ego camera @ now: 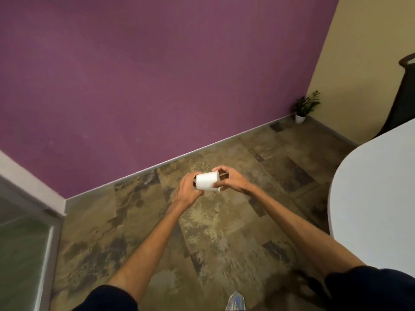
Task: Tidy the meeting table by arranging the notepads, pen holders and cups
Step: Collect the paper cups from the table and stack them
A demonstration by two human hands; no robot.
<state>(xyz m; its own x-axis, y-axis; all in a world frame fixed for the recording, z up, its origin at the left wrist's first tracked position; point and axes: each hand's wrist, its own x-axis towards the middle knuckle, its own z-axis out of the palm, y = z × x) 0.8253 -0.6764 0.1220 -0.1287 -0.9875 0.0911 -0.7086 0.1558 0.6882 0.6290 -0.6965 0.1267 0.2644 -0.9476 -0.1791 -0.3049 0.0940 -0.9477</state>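
Observation:
A white paper cup [206, 181] lies on its side in the air between both hands, well away from the table, above the floor. My left hand [187, 189] holds its base end from the left, fingers curled behind it. My right hand [229, 178] grips the rim end, thumb under and fingers over the top. Only a corner of the white meeting table [370, 198] shows at the right edge, with nothing on the visible part. No notepads or pen holders are in view.
A purple wall fills the upper frame, meeting a patterned tile floor [202, 232]. A small potted plant [303, 107] stands in the far corner. A dark chair [404, 93] stands behind the table. A glass panel [20, 254] is at lower left. My shoe [235, 300] shows below.

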